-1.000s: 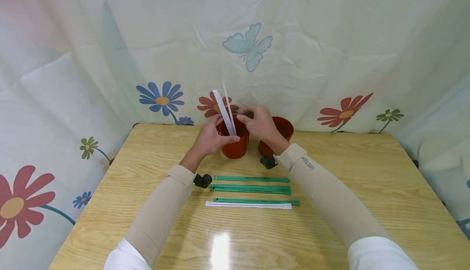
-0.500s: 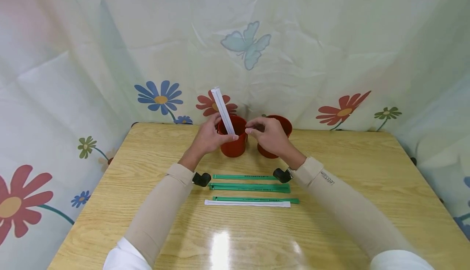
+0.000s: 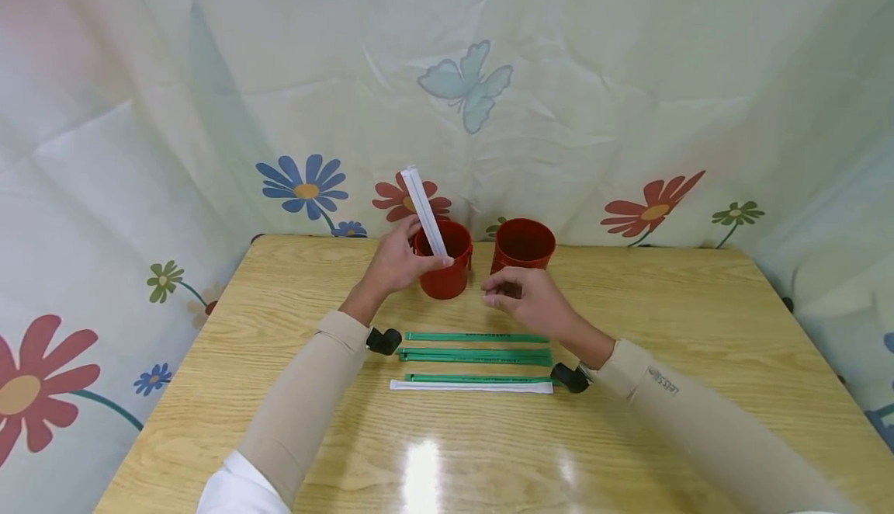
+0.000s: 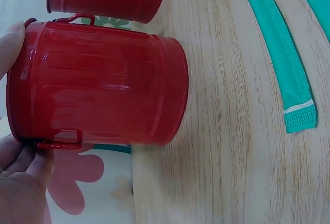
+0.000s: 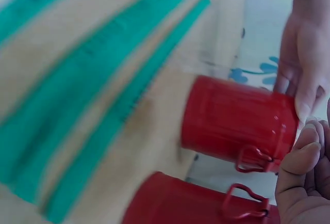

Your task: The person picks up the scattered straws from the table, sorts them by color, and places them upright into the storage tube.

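In the head view my left hand (image 3: pixel 398 259) grips the rim of the left red bucket (image 3: pixel 444 283), thumb at its front and fingers on its far side. White paper-wrapped sticks (image 3: pixel 423 202) stand in that bucket, leaning back to the left. The left wrist view shows the bucket's ribbed side (image 4: pixel 108 87) and fingers by a small wire handle. My right hand (image 3: pixel 534 300) hovers in front of the second red bucket (image 3: pixel 527 244), its fingers loosely curled with nothing between them.
Several long green paper-wrapped sticks (image 3: pixel 475 355) lie side by side across the table (image 3: pixel 314 436), nearer me than the buckets. A white wrapped stick (image 3: pixel 468 387) lies along the nearest green one. Behind the table hangs a flower-printed curtain (image 3: pixel 594 110).
My right hand has drawn back from the left bucket, toward me and to the right. A thin white stick seen beside the wrapped ones earlier no longer shows. My left hand keeps its grip.
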A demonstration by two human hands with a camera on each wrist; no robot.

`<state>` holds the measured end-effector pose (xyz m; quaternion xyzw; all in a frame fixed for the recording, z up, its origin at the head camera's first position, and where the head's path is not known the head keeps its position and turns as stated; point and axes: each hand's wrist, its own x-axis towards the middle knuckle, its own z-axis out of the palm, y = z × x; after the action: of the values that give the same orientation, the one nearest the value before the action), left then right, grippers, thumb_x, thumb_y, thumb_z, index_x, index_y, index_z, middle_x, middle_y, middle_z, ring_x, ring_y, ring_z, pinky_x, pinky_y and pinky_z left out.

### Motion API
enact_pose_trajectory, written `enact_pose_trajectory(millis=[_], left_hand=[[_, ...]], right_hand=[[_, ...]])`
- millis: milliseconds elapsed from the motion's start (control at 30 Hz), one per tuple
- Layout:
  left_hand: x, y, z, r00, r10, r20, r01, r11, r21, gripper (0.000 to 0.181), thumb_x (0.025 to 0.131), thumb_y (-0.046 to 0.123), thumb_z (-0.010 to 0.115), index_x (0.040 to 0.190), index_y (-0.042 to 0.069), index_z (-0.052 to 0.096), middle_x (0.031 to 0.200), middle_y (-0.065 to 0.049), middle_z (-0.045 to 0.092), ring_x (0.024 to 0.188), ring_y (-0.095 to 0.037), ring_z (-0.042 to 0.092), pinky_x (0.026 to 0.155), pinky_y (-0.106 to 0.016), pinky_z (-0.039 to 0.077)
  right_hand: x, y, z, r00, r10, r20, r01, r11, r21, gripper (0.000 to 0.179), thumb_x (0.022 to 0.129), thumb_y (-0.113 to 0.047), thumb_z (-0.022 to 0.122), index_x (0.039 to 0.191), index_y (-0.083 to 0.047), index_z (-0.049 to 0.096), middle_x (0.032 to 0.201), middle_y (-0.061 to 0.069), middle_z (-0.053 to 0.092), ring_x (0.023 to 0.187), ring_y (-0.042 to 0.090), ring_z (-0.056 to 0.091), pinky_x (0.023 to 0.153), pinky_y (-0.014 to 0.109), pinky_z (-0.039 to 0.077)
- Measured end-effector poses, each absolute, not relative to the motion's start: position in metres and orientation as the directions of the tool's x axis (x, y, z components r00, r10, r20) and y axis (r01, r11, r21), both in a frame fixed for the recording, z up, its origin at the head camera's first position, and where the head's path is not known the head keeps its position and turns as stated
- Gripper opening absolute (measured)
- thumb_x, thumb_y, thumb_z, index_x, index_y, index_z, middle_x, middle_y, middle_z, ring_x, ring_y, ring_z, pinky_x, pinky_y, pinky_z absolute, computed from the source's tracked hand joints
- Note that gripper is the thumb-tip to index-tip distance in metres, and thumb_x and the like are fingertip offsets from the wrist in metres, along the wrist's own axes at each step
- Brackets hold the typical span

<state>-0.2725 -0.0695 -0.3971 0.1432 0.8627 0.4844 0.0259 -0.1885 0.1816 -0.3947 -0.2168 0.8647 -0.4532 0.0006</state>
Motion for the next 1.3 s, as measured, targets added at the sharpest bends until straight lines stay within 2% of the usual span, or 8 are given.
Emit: enact_pose_trajectory(millis=[300, 633, 967, 1300], left_hand=[[-0.274, -0.069, -0.396, -0.956, 0.273, 0.110, 0.236, 0.488, 0.840, 0.093, 0.073, 0.047, 0.084, 0.147, 0.017, 0.037, 0.140, 0.000, 0.058, 0.124, -0.022, 0.054, 0.095, -0.043, 0.057], [-0.274, -0.069, -0.398, -0.959, 0.266, 0.098, 0.223, 0.496, 0.839, 0.095, 0.073, 0.047, 0.084, 0.148, 0.016, 0.035, 0.144, -0.001, 0.055, 0.127, -0.024, 0.052, 0.096, -0.045, 0.056], [-0.273, -0.069, -0.398, -0.966, 0.240, 0.092, 0.205, 0.504, 0.839, 0.092, 0.073, 0.045, 0.085, 0.147, 0.019, 0.039, 0.145, -0.001, 0.054, 0.128, -0.026, 0.051, 0.100, -0.049, 0.053], [-0.271, -0.068, -0.396, -0.965, 0.245, 0.088, 0.205, 0.504, 0.839, 0.093, 0.073, 0.044, 0.085, 0.148, 0.018, 0.038, 0.146, -0.001, 0.054, 0.130, -0.027, 0.050, 0.100, -0.049, 0.053]], right_hand=[[-0.160, 0.196, -0.415, -0.896, -0.429, 0.113, -0.356, 0.545, -0.759, 0.013, 0.087, -0.011, 0.073, 0.099, -0.005, 0.073, 0.087, -0.001, 0.069, 0.079, 0.013, 0.059, 0.071, 0.021, 0.053], [-0.135, 0.209, -0.438, -0.817, -0.573, 0.064, -0.447, 0.561, -0.697, 0.011, 0.084, -0.011, 0.077, 0.093, -0.010, 0.072, 0.084, -0.006, 0.066, 0.074, 0.001, 0.054, 0.065, 0.018, 0.051], [-0.125, 0.208, -0.448, -0.758, -0.650, 0.052, -0.568, 0.620, -0.542, 0.013, 0.081, -0.010, 0.079, 0.091, -0.015, 0.073, 0.086, -0.008, 0.067, 0.077, 0.000, 0.055, 0.068, 0.018, 0.050], [-0.118, 0.199, -0.444, -0.692, -0.721, 0.041, -0.692, 0.646, -0.321, 0.016, 0.082, -0.001, 0.074, 0.086, -0.015, 0.068, 0.086, -0.007, 0.065, 0.081, 0.005, 0.057, 0.072, 0.026, 0.053]])
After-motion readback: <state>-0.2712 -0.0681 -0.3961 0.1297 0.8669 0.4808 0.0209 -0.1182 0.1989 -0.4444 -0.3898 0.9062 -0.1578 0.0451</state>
